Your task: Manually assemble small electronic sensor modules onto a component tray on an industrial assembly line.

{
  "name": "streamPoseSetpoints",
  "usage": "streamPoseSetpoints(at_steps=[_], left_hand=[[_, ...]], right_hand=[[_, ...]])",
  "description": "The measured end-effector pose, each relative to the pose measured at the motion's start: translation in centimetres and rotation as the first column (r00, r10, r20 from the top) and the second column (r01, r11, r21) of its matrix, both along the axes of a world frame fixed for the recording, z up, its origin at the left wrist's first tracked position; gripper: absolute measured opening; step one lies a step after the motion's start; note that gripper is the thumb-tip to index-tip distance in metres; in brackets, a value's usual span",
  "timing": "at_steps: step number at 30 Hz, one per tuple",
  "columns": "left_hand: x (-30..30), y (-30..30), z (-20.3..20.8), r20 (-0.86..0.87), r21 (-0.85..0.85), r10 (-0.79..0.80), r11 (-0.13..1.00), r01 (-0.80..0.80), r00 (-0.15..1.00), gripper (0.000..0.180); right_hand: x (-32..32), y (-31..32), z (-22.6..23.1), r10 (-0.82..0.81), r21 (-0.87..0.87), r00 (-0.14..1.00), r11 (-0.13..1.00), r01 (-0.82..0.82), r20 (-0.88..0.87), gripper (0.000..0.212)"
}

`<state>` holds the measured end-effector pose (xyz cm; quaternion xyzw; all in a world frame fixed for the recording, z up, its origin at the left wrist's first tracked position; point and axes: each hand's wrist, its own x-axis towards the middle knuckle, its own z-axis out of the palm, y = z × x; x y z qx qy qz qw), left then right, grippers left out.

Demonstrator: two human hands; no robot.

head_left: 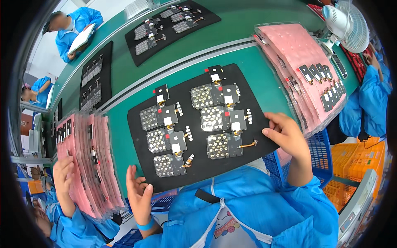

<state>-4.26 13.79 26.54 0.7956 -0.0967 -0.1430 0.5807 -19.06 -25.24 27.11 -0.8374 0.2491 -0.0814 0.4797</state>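
Note:
A black foam mat lies tilted across the green worktable in front of me, its near part overhanging the table edge. Two rows of small circuit boards rest on it, each with round silver domes, and dark display modules with white squares and short flex connectors are joined to them. At the mat's near left corner, my left hand grips the edge, thumb close to the surface. My right hand holds the right edge, its thumb over the top; the undersides of both grips are hidden.
Pink padded trays are stacked at right and left. A co-worker's hand touches the left stack. More black mats with boards lie beyond a metal rail. A white fan and blue crate stand at right.

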Motion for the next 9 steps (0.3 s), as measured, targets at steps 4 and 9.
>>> streamPoseSetpoints(at_steps=[4, 9], left_hand=[[0.8, -1.4, 0.5, -0.216, -0.392, -0.111, 0.920, 0.018, 0.970, 0.082], [2.1, -2.9, 0.7, 0.003, -0.351, -0.104, 0.931, 0.098, 0.995, 0.083]], right_hand=[[-0.2, -1.3, -1.3, -0.015, 0.259, 0.988, 0.966, -0.026, 0.154, 0.064], [1.6, -0.4, 1.0, -0.066, 0.565, 0.909, 0.801, -0.197, 0.411, 0.086]])
